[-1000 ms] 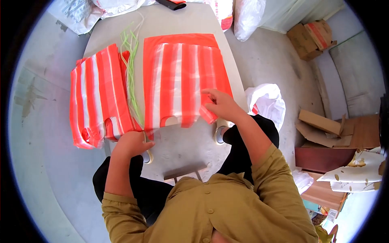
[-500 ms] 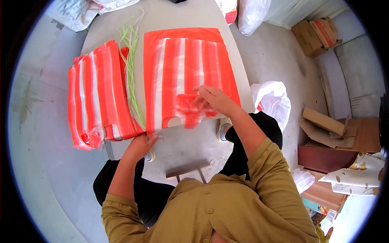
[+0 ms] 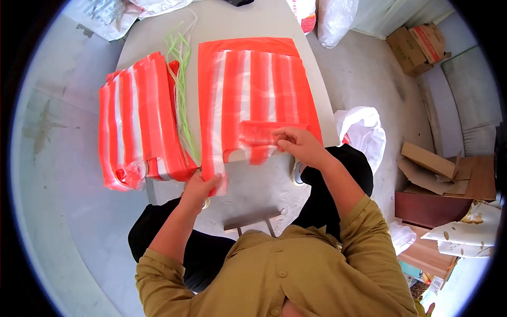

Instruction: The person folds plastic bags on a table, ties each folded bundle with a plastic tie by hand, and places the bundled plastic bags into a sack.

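Observation:
A red-and-white striped plastic bag [image 3: 256, 90] lies flat on the pale table [image 3: 222, 24], on top of a plain red sheet or bag. Its left handle hangs past the near table edge, and my left hand [image 3: 199, 189] is closed on that handle's end, thumb on top. The right handle part is folded up and crumpled. At that fold my right hand [image 3: 302, 149] has its fingers bent together, seemingly pinching the plastic. To the left rests a thick stack of striped plastic bags [image 3: 134, 113]. Green strips of string [image 3: 183, 98] lie between stack and bag.
A white bag-lined bin [image 3: 364, 129] stands on the floor right of the table. Cardboard boxes [image 3: 417, 50] sit at the far right, with an opened carton [image 3: 435, 174] nearer. White sacks [image 3: 108, 18] are at the back left. A roll of tape [image 3: 297, 173] shows by my right knee.
The bag's left handle now stretches farther down over the table edge in my left hand. My right hand has come slightly lower along the folded part. The whole view has shifted a little.

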Available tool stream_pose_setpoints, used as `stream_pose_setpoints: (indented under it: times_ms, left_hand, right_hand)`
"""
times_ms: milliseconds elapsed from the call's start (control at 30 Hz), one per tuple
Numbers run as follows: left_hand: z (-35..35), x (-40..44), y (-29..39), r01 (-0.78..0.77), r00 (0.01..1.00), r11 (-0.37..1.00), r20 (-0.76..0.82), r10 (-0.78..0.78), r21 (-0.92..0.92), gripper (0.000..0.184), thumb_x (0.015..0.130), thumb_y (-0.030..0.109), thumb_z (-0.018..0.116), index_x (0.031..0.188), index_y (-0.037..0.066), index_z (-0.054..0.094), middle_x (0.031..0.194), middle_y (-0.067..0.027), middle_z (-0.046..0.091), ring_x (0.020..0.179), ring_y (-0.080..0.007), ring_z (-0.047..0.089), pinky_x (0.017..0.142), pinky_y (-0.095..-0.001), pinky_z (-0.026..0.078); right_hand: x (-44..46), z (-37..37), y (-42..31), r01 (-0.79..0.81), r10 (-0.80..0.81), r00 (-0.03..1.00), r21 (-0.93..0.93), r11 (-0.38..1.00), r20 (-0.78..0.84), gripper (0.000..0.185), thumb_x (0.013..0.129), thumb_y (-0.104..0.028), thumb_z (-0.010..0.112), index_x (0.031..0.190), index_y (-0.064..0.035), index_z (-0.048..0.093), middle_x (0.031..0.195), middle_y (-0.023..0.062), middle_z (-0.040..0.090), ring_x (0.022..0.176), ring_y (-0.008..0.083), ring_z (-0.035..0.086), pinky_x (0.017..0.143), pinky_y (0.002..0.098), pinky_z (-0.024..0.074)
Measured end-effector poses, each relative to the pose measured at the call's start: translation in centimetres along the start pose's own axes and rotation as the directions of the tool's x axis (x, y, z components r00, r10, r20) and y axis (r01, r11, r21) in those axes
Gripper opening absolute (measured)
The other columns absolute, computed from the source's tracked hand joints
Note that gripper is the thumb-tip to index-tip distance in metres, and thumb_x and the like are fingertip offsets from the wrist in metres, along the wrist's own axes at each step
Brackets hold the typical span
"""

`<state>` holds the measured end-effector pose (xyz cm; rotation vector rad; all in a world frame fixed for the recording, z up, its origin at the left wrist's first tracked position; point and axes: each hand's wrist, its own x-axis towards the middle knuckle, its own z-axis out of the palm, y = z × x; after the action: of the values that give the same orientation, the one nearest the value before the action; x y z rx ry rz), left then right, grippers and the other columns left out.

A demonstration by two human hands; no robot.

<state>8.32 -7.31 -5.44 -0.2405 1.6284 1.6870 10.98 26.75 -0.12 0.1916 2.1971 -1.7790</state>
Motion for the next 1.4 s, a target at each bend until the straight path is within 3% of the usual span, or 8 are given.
stream_pose_setpoints:
  times_ms: [300, 400, 500, 633, 800, 1000, 1200, 1400]
  left_hand:
    - [1.9, -2.5, 3.7, -0.242, 0.962, 0.967, -0.110, 0.250, 0.085, 0.029, 0.094, 0.015, 0.069, 0.117, -0.003, 0.067, 0.102, -0.0068, 0.072, 0.088, -0.0129, 0.066, 0.082, -0.0280, 0.053]
    - [2.5, -1.6, 4.8, -0.306, 0.928, 0.933, -0.160, 0.337, 0.188, 0.034, 0.091, 0.012, 0.070, 0.121, -0.002, 0.064, 0.104, -0.0070, 0.071, 0.089, -0.0125, 0.066, 0.081, -0.0276, 0.053]
    - [2.8, 0.2, 4.9, -0.414, 0.864, 0.864, -0.176, 0.472, 0.286, 0.043, 0.090, 0.010, 0.070, 0.130, 0.001, 0.057, 0.107, -0.0089, 0.069, 0.090, -0.0130, 0.066, 0.079, -0.0273, 0.053]
    - [5.2, 0.8, 7.6, -0.472, 0.807, 0.716, -0.075, 0.585, 0.514, 0.054, 0.092, 0.013, 0.070, 0.140, 0.005, 0.048, 0.106, -0.0121, 0.068, 0.090, -0.0145, 0.066, 0.077, -0.0277, 0.053]
    - [7.6, 2.6, 10.3, -0.367, 0.926, 0.773, 0.120, 0.359, 0.518, 0.055, 0.102, 0.036, 0.058, 0.148, 0.007, 0.045, 0.109, -0.0152, 0.072, 0.096, -0.0242, 0.070, 0.086, -0.0376, 0.054]
    - [8.6, 4.7, 10.5, -0.376, 0.923, 0.861, 0.215, 0.318, 0.342, 0.055, 0.113, 0.042, 0.034, 0.155, 0.006, 0.038, 0.124, -0.0138, 0.068, 0.105, -0.0185, 0.065, 0.093, -0.0338, 0.051]
    - [7.9, 6.2, 8.7, -0.368, 0.918, 0.889, 0.262, 0.299, 0.272, 0.051, 0.114, 0.037, 0.034, 0.152, 0.004, 0.041, 0.128, -0.0146, 0.066, 0.112, -0.0210, 0.065, 0.100, -0.0369, 0.050]
    - [8.2, 5.7, 8.7, -0.487, 0.873, 0.689, 0.281, 0.398, 0.537, 0.042, 0.096, 0.012, 0.067, 0.135, 0.003, 0.055, 0.125, -0.0153, 0.065, 0.114, -0.0285, 0.064, 0.101, -0.0405, 0.050]
  right_hand:
    - [-0.4, 0.9, -0.1, 0.121, -0.126, 0.992, -0.256, 0.959, -0.005, 0.031, 0.100, -0.008, 0.061, 0.130, -0.0016, 0.063, 0.119, 0.0080, 0.068, 0.109, 0.0177, 0.065, 0.095, 0.0337, 0.0523]
    - [0.8, 1.4, -0.6, 0.425, -0.450, 0.892, -0.436, 0.793, 0.051, 0.028, 0.100, -0.009, 0.059, 0.128, -0.0038, 0.064, 0.123, 0.0098, 0.068, 0.114, 0.0242, 0.065, 0.099, 0.0371, 0.0508]
    - [1.9, 1.9, -1.8, 0.369, -0.352, 0.926, -0.507, 0.779, 0.133, 0.028, 0.101, -0.010, 0.058, 0.128, -0.0036, 0.064, 0.127, 0.0127, 0.067, 0.118, 0.0297, 0.063, 0.101, 0.0388, 0.0496]
    - [2.8, 1.9, -2.7, 0.209, -0.146, 0.969, -0.350, 0.913, 0.198, 0.030, 0.104, -0.016, 0.057, 0.131, -0.0053, 0.064, 0.127, 0.0090, 0.068, 0.117, 0.0234, 0.062, 0.100, 0.0375, 0.0495]
    - [3.2, 2.2, -2.7, -0.078, 0.078, 0.997, 0.164, 0.983, 0.007, 0.039, 0.109, -0.032, 0.052, 0.133, -0.0048, 0.065, 0.126, 0.0065, 0.067, 0.114, 0.0164, 0.060, 0.098, 0.0343, 0.0492]
    - [4.8, 1.6, -1.6, 0.055, -0.047, 0.985, 0.049, 0.997, -0.164, 0.051, 0.102, -0.043, 0.060, 0.131, -0.0011, 0.064, 0.116, 0.0120, 0.071, 0.109, 0.0218, 0.066, 0.095, 0.0350, 0.0514]
    - [4.7, 1.9, -1.9, 0.198, -0.266, 0.961, -0.498, 0.844, -0.069, 0.043, 0.094, -0.016, 0.067, 0.135, -0.0040, 0.061, 0.128, 0.0179, 0.065, 0.118, 0.0317, 0.063, 0.099, 0.0399, 0.0522]
    - [4.8, 2.2, -0.8, 0.313, -0.358, 0.933, -0.447, 0.838, -0.018, 0.044, 0.094, 0.002, 0.054, 0.137, -0.0055, 0.057, 0.125, 0.0172, 0.061, 0.113, 0.0354, 0.063, 0.092, 0.0421, 0.0539]
